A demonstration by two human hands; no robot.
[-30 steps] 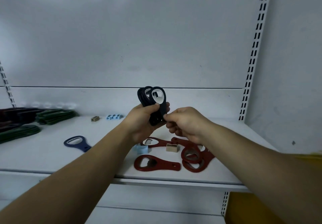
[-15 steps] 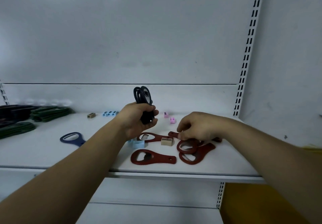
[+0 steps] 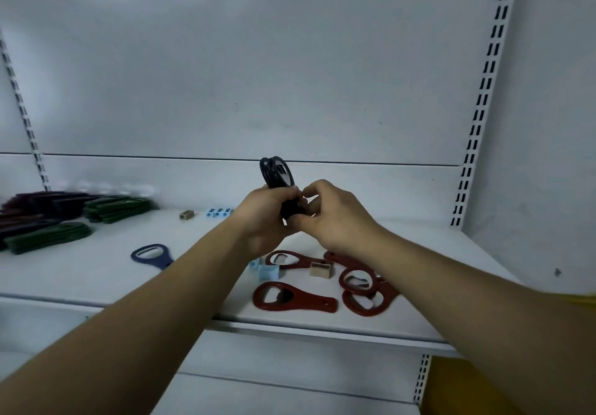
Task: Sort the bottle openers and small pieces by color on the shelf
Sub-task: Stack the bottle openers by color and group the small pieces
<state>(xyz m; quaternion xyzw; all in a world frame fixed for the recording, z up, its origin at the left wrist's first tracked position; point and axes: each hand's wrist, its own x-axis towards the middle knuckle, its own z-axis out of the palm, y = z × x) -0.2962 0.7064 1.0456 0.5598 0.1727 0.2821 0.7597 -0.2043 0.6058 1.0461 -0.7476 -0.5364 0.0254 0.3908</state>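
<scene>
done: green pile (image 3: 48, 237) stacked, guessing
todo: red openers (image 3: 295, 298), blue opener (image 3: 151, 255) loose
left grip (image 3: 264, 217): wraps black openers (image 3: 277, 172)
right grip (image 3: 338, 217): pinches them too

Your one head-worn camera faces forward and slightly downward, close to the shelf (image 3: 96, 280), with its back panel (image 3: 258, 75) filling the upper frame.

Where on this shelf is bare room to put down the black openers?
Bare shelf lies between the blue opener and the front green stack, and at the right end between the red openers and the slotted upright. It is crowded around the red openers, where a light blue piece and a tan piece lie among them.
</scene>
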